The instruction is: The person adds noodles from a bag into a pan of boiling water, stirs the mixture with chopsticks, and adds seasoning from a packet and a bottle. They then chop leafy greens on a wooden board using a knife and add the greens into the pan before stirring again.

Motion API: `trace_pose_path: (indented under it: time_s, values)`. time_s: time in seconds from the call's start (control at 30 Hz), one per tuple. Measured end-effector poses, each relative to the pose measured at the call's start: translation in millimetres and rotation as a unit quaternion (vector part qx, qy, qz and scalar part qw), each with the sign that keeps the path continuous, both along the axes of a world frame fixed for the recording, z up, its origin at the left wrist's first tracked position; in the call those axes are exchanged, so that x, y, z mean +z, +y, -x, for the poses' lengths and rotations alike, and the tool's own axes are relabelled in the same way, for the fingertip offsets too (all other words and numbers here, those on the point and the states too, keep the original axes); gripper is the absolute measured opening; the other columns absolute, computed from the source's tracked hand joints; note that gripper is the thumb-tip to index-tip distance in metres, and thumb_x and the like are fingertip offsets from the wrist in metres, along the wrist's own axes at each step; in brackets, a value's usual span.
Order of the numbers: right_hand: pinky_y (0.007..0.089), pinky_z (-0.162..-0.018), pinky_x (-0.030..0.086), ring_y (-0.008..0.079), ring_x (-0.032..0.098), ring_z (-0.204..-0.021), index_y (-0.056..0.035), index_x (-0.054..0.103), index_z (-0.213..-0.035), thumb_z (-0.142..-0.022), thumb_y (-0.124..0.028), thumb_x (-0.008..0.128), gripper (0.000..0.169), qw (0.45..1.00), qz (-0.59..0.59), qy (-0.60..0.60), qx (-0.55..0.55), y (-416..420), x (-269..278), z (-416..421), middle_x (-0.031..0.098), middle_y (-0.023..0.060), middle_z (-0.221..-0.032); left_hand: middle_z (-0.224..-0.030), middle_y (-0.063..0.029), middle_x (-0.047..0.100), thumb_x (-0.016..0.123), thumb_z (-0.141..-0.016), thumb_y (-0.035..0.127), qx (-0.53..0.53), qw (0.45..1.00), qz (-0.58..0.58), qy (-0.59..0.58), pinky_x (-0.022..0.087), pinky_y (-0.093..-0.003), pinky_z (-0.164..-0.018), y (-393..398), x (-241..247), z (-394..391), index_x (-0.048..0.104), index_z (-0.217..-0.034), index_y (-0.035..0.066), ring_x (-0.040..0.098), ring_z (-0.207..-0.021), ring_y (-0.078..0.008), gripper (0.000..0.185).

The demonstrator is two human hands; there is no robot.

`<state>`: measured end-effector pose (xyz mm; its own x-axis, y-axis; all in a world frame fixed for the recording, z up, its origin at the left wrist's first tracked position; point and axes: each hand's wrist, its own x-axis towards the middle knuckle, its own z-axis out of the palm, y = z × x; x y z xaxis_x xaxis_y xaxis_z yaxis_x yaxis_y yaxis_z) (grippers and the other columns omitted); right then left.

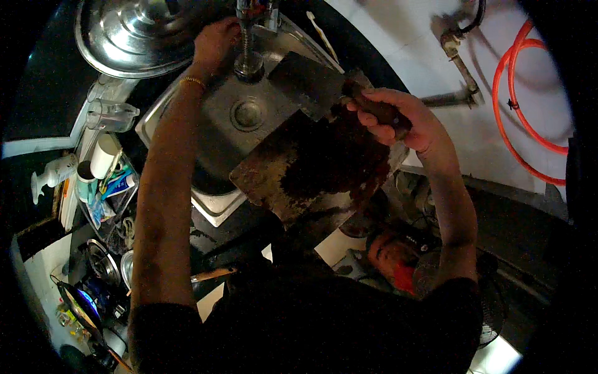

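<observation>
My right hand (pixel 397 114) grips the dark handle of a cleaver (pixel 301 82), its broad blade angled over the stainless steel sink (pixel 217 205). Beneath that hand, a worn board with dark stains (pixel 261 180), apparently a cutting board, lies across the sink's near right corner. My left hand (pixel 217 42) reaches to the back of the sink, right beside the faucet (pixel 247 51). Its fingertips go behind the faucet, so I cannot tell whether they touch the tap. The faucet's spout hangs above the basin, a little behind the round drain (pixel 248 113).
A large metal lid (pixel 135 42) stands at the back left. A toothbrush (pixel 322 37) lies on the sink's back ledge. Left of my forearm are a clear jug (pixel 112 115), a spray bottle (pixel 53 175) and a caddy of tubes. An orange hose (pixel 500 112) hangs on the right wall.
</observation>
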<state>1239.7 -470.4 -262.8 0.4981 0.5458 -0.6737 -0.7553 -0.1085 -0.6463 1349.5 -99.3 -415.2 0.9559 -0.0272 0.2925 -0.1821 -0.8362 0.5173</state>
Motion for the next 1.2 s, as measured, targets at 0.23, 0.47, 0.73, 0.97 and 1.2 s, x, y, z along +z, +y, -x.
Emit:
trace_pose_path:
  time_s: [0.23, 0.47, 0.73, 0.97, 1.2]
  values:
    - [0.0221, -0.044, 0.032, 0.0085, 0.046, -0.050, 0.0047, 0.056, -0.114, -0.096, -0.031, 0.049, 0.041, 1.000, -0.025, 0.002, 0.009, 16, -10, 5, 0.057, 0.0025, -0.076, -0.098, -0.0171, 0.067, 0.061, -0.084, 0.038, 0.028, 0.990, -0.132, -0.051, 0.053, -0.0445, -0.077, 18, -24, -11, 0.065, -0.106, 0.012, 0.065, -0.089, -0.0351, 0.034]
    - [0.0210, -0.041, 0.037, 0.0090, 0.049, -0.051, 0.0069, 0.053, -0.118, -0.093, -0.029, 0.056, 0.044, 0.994, -0.056, 0.092, 0.031, 63, -31, 25, 0.059, 0.0044, -0.077, -0.120, -0.0135, 0.062, 0.068, -0.077, 0.048, -0.043, 0.922, -0.231, 0.309, 0.037, -0.0715, -0.089, 53, -2, 101, 0.059, -0.123, 0.015, 0.058, -0.110, -0.0394, 0.058]
    - [0.0202, -0.034, 0.033, 0.0084, 0.044, -0.040, -0.0067, 0.059, -0.114, -0.094, -0.027, 0.055, 0.028, 0.998, 0.033, 0.014, 0.057, 104, 23, 141, 0.060, 0.0035, -0.076, -0.113, -0.0145, 0.063, 0.064, -0.082, 0.040, -0.066, 0.985, -0.133, 0.085, 0.051, -0.0465, -0.088, 78, 116, 348, 0.063, -0.116, 0.009, 0.059, -0.107, -0.0364, 0.046]
    - [0.0232, -0.029, 0.032, 0.0097, 0.039, -0.033, -0.0020, 0.049, -0.117, -0.098, -0.036, 0.046, 0.039, 0.916, -0.115, -0.249, 0.292, 176, 93, 321, 0.050, 0.0019, -0.062, -0.097, -0.0212, 0.063, 0.070, -0.080, 0.027, 0.015, 0.999, 0.024, 0.027, 0.051, -0.0488, -0.075, 83, 211, 707, 0.053, -0.111, 0.001, 0.061, -0.094, -0.0414, 0.044]
    - [0.0226, -0.035, 0.032, 0.0099, 0.041, -0.041, 0.0052, 0.054, -0.111, -0.089, -0.030, 0.051, 0.042, 0.762, -0.013, -0.204, 0.615, 381, 84, 588, 0.048, 0.0034, -0.063, -0.105, -0.0115, 0.066, 0.059, -0.094, 0.034, 0.308, 0.854, 0.418, 0.032, 0.050, -0.0341, -0.086, 38, 133, 1046, 0.055, -0.121, 0.004, 0.063, -0.098, -0.0218, 0.041]
